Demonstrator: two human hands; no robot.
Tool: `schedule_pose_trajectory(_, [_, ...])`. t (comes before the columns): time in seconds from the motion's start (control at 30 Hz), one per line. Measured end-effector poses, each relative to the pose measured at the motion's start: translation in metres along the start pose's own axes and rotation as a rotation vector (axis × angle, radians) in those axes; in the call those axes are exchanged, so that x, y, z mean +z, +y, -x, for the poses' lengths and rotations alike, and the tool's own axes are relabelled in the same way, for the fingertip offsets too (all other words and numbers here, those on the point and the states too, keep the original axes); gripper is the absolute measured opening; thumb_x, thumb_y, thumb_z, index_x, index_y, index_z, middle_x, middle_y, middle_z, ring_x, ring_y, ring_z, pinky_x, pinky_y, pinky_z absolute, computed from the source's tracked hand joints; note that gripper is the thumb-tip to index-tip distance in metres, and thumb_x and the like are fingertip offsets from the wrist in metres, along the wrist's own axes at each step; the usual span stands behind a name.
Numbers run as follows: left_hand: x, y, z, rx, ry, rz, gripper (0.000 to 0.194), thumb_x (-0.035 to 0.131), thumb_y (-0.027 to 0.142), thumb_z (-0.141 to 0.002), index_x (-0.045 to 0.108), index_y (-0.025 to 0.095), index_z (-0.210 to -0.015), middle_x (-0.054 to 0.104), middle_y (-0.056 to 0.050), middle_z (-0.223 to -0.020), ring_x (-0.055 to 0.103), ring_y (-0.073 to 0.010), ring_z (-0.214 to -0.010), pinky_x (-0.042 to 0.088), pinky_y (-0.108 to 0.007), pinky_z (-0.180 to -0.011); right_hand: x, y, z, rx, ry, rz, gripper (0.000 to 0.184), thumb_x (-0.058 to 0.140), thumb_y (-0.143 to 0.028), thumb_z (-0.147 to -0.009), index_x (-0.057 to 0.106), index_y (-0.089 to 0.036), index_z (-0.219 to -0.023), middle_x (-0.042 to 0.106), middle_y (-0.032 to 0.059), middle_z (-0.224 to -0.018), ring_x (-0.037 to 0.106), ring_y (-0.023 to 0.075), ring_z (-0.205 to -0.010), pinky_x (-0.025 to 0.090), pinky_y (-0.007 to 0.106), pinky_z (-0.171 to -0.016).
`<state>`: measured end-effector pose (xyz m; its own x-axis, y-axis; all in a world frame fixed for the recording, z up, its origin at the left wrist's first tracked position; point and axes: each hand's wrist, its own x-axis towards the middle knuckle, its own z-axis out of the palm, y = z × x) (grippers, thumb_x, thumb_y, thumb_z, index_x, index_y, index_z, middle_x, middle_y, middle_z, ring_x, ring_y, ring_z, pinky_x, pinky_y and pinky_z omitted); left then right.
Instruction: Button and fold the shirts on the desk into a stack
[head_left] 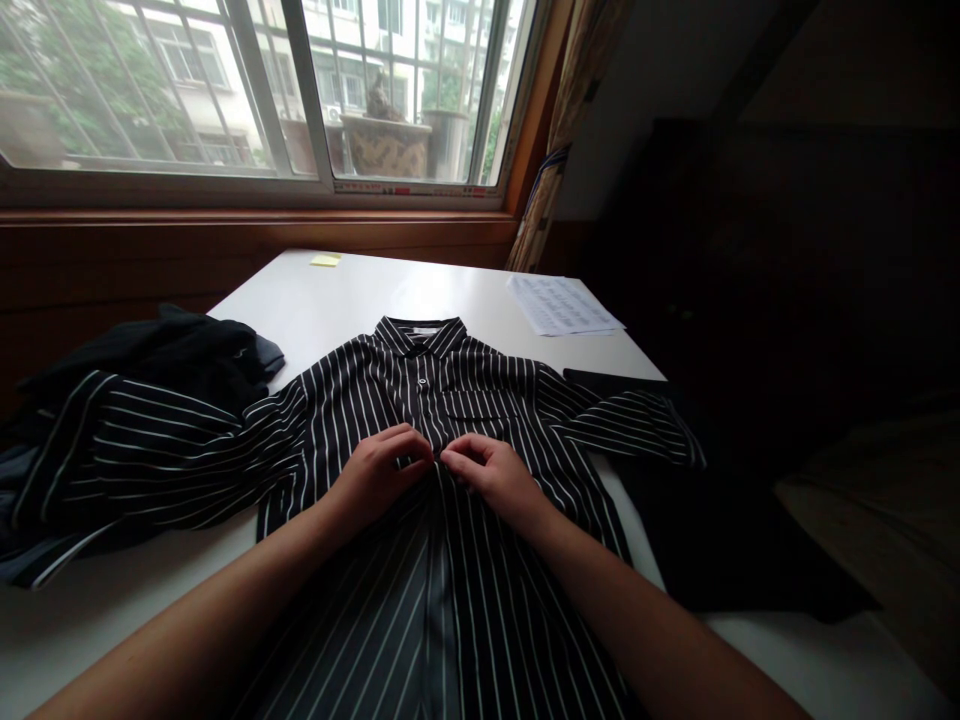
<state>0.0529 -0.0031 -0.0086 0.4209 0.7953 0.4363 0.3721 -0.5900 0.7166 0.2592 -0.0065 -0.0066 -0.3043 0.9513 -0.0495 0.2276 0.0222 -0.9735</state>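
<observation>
A black shirt with white stripes [495, 378] lies spread face up, its collar [420, 338] toward the window and both sleeves out to the sides. Close to the collar, the front edges meet at a small pale button [421, 381]; below my hands they part and show the inside back. At mid-chest my left hand [386, 462] pinches the front edge between thumb and fingers. Just to its right, my right hand [491, 472] pinches the other edge, fingertips almost touching the left ones. Whatever button sits between the fingertips is hidden.
The shirt rests on a white table [360, 285]. Dark folded clothes [180, 345] are heaped at the left, under the sleeve end. Black cloth [720, 540] hangs over the right edge. Printed sheets [562, 305] and a yellow sticky note [325, 260] lie at the far side, before the window.
</observation>
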Motion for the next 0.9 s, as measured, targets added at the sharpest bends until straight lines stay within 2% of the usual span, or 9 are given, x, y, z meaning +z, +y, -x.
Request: schedule_pose_trajectory(0.9, [-0.003,-0.0003,-0.0002,0.065,0.033,0.001,0.01,0.068,0.008,-0.086,0.067,0.018,-0.087,0.063,-0.003,-0.096,0.064,-0.0137,-0.087,0.053,-0.027,-0.079,-0.001,-0.0004,-0.0008,0.068,-0.001,-0.102,0.024,0.07,-0.039,-0.082,0.07,-0.016,-0.084,0.06,-0.0019,-0.067,0.053,0.0103,-0.058,0.042,0.023,-0.055])
